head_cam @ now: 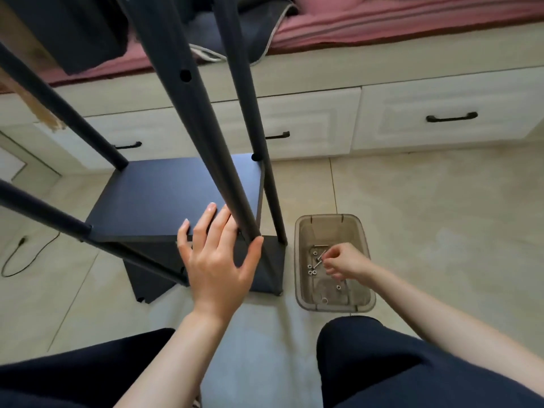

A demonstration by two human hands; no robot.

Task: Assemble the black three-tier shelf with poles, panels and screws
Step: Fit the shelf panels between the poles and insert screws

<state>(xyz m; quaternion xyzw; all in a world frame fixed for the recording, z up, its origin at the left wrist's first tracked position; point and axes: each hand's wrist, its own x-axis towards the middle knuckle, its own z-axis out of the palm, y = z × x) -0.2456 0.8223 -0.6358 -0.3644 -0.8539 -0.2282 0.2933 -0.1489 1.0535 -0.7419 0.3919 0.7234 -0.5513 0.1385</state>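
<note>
Right in front of your knees sits the black shelf [173,195], half built on the tiled floor [426,201], and it's the biggest thing going. Four poles [188,113] rise off it and all run out of the top or left edge, so you can't see where they end. One panel [164,198] is fixed partway up; a lower panel [265,260] peeks out beneath it, mostly hidden by your arm.

Behind the shelf there's a cream drawer unit [412,119] with a pink cushion [382,22] on top, cut off at the frame.

Just right of the shelf is a clear plastic tub [332,225] holding screws [321,246] and nuts [310,269], tiny and hard to count.

Your left hand [217,260] lies spread and relaxed over the panel's front edge, its thumb touching the nearest pole. Your right hand [344,263] reaches into the tub, fingertips pinching a single screw [318,262], though the blur makes it tough to tell for sure.
</note>
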